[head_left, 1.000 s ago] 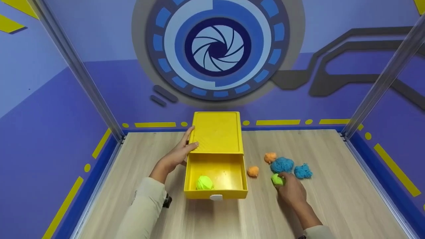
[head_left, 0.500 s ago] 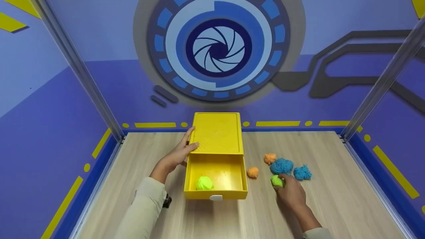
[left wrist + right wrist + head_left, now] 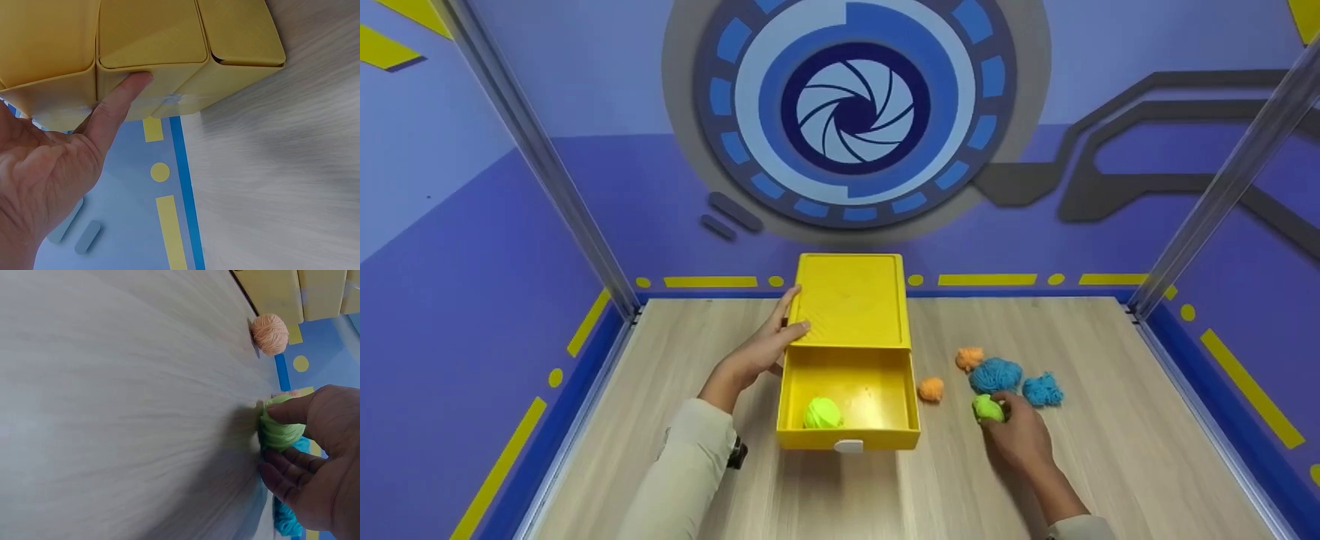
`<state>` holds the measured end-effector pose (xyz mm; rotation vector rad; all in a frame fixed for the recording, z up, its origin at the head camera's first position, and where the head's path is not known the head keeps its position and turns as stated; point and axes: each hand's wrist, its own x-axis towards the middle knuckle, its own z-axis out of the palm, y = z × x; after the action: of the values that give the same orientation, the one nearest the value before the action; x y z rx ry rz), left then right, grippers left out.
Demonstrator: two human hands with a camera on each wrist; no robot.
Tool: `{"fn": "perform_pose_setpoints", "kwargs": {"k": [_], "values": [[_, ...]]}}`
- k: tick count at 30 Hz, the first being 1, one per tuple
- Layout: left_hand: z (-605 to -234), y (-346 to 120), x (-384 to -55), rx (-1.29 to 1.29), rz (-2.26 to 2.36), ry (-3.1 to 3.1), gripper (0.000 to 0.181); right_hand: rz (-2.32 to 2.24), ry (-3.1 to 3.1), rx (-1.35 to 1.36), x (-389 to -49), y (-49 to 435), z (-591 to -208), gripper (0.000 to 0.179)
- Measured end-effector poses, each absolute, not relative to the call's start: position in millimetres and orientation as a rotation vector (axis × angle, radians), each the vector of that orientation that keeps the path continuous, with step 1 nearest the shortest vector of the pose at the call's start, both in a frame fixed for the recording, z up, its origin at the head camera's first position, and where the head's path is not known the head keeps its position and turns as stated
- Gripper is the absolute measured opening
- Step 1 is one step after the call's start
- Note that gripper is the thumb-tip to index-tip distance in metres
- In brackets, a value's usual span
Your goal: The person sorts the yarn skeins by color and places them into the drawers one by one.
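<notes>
A yellow drawer unit (image 3: 851,300) stands mid-table with its top drawer (image 3: 877,390) pulled out toward me. A bright yellow-green yarn ball (image 3: 823,413) lies inside, at the drawer's front left. My left hand (image 3: 754,356) rests against the unit's left side, fingers stretched along it; in the left wrist view the thumb (image 3: 115,109) lies straight on the casing. To the right, my right hand (image 3: 1024,435) pinches a green yarn ball (image 3: 987,409) low over the table. The thumb and fingers meet its sides in the right wrist view, where the ball (image 3: 281,430) partly covers blue yarn behind.
Beyond the right hand lie a large blue yarn ball (image 3: 996,374), a smaller blue one (image 3: 1042,390) and an orange one (image 3: 969,358). Another orange ball (image 3: 931,389) is beside the drawer. Patterned walls (image 3: 607,195) enclose the wooden table (image 3: 1110,360) at back and sides.
The green yarn ball has turned slightly in my right hand's fingers, and more of it shows now. My left hand and the drawer have stayed put.
</notes>
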<state>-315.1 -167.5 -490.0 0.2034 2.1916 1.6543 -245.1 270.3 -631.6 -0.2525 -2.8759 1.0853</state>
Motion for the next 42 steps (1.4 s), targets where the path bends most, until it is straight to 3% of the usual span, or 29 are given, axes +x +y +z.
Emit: {"fn": "perform_pose_setpoints", "kwargs": {"k": [13,42], "values": [[-492,-169,-316,0.184,1.663,2.195,0.074,1.193,-2.817,-0.240,-240,264,-622,0.041],[-490,-168,-315,0.192,1.639,2.195,0.072,1.194,-2.527,0.076,-224,219,-544,0.038]]}}
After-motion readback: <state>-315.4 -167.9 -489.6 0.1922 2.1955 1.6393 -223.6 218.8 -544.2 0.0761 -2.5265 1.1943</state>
